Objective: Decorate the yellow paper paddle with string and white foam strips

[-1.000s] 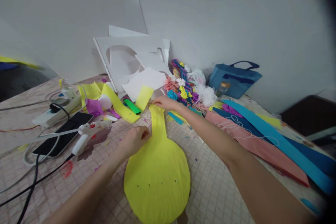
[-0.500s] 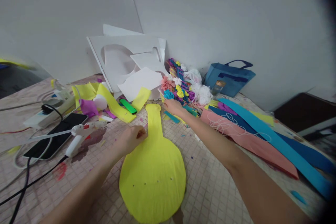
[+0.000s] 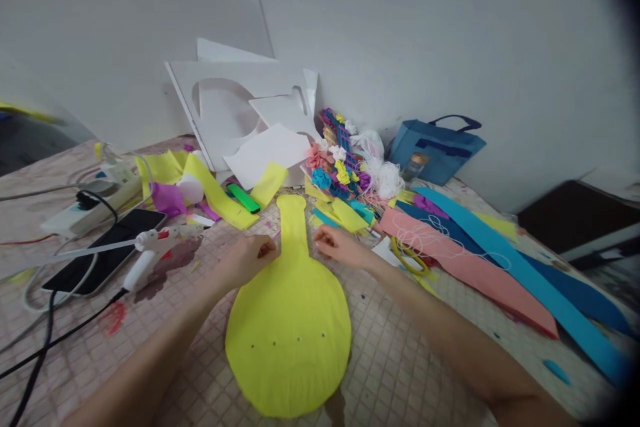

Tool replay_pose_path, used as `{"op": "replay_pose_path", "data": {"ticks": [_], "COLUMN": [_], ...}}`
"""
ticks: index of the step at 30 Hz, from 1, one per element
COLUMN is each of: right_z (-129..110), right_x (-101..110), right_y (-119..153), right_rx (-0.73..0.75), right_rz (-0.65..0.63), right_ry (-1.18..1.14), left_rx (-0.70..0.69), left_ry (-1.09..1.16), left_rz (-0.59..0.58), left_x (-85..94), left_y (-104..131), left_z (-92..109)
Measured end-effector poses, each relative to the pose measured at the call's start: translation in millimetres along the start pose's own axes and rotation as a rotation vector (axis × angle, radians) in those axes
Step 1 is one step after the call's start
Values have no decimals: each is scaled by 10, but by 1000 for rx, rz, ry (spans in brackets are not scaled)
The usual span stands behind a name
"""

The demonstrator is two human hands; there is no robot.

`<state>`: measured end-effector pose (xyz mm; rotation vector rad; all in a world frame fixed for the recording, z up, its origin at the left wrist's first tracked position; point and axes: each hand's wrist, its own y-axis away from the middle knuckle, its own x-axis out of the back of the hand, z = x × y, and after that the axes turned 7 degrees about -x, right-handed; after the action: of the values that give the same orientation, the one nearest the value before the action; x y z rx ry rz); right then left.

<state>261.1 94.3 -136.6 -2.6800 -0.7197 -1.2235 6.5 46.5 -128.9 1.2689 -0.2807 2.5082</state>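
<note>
A yellow guitar-shaped cutout (image 3: 290, 300) lies flat before me, its narrow neck pointing away. A row of several small dark dots crosses its round body. My left hand (image 3: 250, 259) rests at the left side of the neck, fingers curled together at its edge. Whatever may be between those fingertips is hidden. On the other side of the neck, my right hand (image 3: 343, 245) is a little apart from the cutout. Its fingers are bent in too, and anything in them is too small to make out.
At left are a white glue gun (image 3: 145, 260), a phone (image 3: 107, 250), a power strip (image 3: 90, 210) and cables. White boards (image 3: 220, 107) lean behind. Crepe flowers (image 3: 341, 172), yellow scraps (image 3: 347, 215) and a blue bag (image 3: 435, 147) stand beyond; pink (image 3: 470, 270) and blue strips (image 3: 520, 267) lie right.
My right hand has drawn back from the scraps by the flowers to beside the cutout's neck, uncovering yellow scraps and a yellow-handled tool. My left hand has stayed almost in place.
</note>
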Motion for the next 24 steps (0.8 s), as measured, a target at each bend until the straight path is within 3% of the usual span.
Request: {"op": "replay_pose_path", "data": {"ticks": [7,18,24], "right_z": [62,-9,-39], "right_x": [-95,-195,-214], "right_y": [508,560,583], "right_rx": [-41,-52,-23], "right_rz": [19,45,33], "right_ry": [-223,-268,-287], "left_rx": [-5,75,40], "left_ry": [53,75,96], "left_rz": [-44,-98,-49], "left_x": [46,-41,-75], "left_y": [-9,-21,-29], "left_z": [-74,-109,-105]}}
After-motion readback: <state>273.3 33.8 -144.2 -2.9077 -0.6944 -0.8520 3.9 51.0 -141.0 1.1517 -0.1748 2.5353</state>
